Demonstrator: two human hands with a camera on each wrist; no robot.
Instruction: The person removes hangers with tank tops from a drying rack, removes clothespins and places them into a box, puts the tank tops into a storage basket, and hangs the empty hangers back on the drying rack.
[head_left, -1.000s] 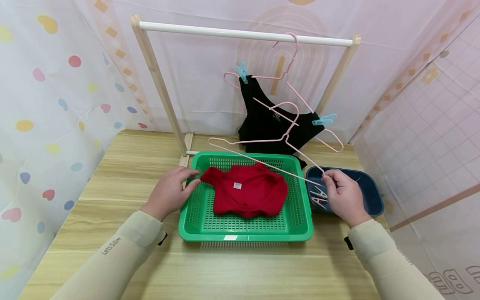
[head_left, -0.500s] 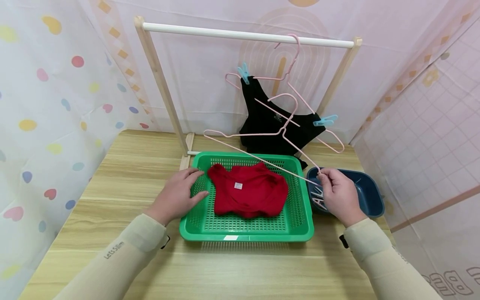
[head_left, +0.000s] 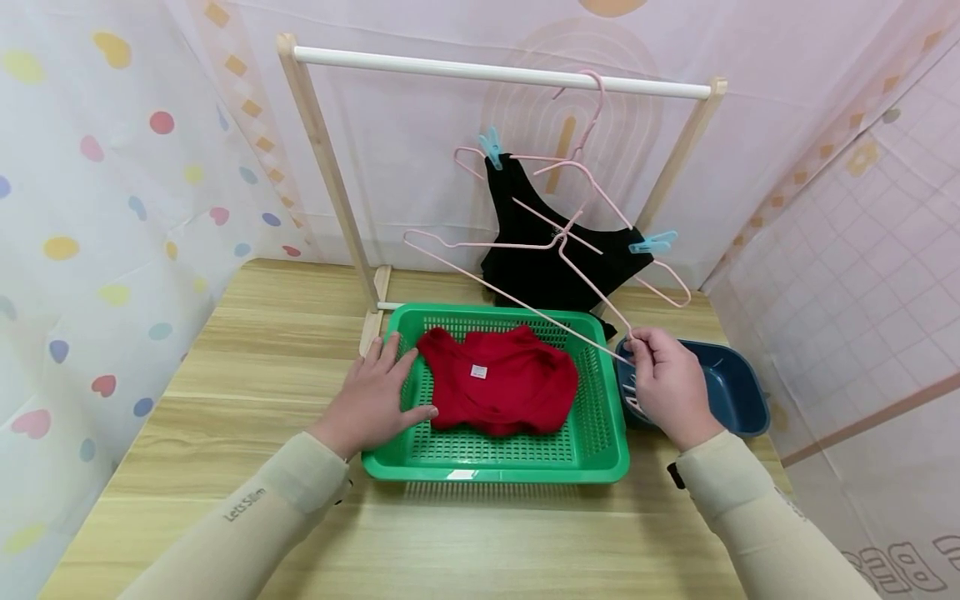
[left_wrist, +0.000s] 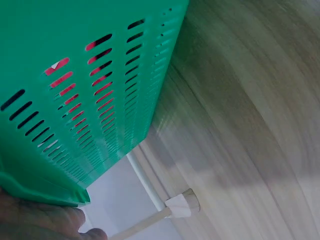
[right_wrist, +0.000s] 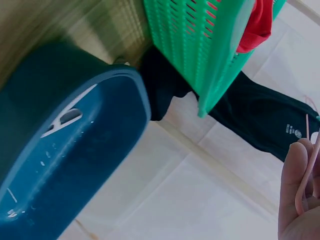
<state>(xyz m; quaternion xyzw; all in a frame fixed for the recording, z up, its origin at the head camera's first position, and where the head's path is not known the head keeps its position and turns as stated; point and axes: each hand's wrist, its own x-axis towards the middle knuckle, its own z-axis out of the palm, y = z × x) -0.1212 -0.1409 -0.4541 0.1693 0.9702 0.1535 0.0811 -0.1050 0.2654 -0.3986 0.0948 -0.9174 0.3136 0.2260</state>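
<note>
My right hand [head_left: 667, 383] pinches one end of a pink clothes hanger [head_left: 558, 242], which is held up over the back of the green basket [head_left: 495, 476]. In the right wrist view the hanger's bent end [right_wrist: 300, 197] sits between thumb and fingers. My left hand [head_left: 372, 396] lies over the basket's left rim with fingers spread and thumb pointing inward. In the left wrist view its fingertips [left_wrist: 72, 218] show at the rim. A red garment [head_left: 510, 396] with a white label lies in the basket, the thumb tip near its left edge.
Behind stands a wooden rack with a white bar [head_left: 487, 72]. From it a black tank top [head_left: 525, 279] hangs on another pink hanger, fixed by blue clothespins [head_left: 654, 243]. At right, a dark blue basin [head_left: 731, 387] holds pale clothespins [head_left: 632, 400], partly hidden by my right hand.
My left hand has let go of the red garment's left corner and spread its fingers over the basket rim. My right hand has moved slightly left, and the hanger has swung upward.
</note>
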